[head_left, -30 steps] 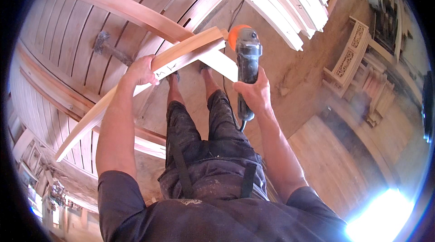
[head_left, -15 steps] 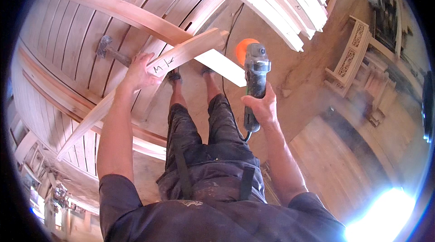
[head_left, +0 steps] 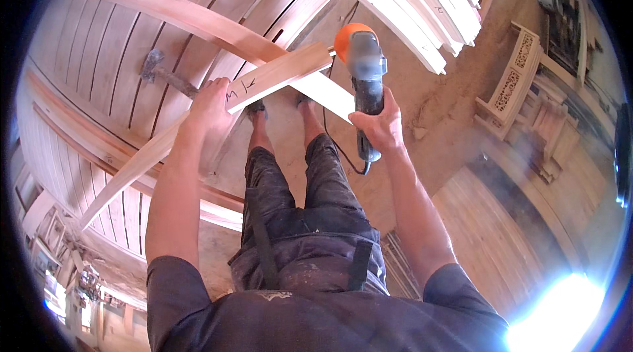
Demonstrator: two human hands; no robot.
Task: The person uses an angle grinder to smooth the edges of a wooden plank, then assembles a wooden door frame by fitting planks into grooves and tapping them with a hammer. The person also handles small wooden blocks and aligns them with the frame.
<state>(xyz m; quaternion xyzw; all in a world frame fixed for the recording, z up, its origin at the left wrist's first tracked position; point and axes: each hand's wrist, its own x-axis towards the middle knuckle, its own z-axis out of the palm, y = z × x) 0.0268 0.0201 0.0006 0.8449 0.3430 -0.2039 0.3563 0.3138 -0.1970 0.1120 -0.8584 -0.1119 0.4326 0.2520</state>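
Wooden strip (head_left: pixel 280 77) being gripped in left hand (head_left: pixel 210 106), long axis slanting forward-right; grinder (head_left: pixel 368 91) being clasped in right hand (head_left: pixel 384 122), orange disc (head_left: pixel 345 39) foremost.

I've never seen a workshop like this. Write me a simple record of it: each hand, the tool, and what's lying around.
Left hand: grips a curved wooden piece with dark handwritten marks
Right hand: holds a grey power tool
Tool head: orange disc, close to the piece's far end; contact unclear
Left side: hammer lying on a slatted wooden surface
Top: several pale curved strips
Right side: panel with carved patterns
Lower right: bright glare
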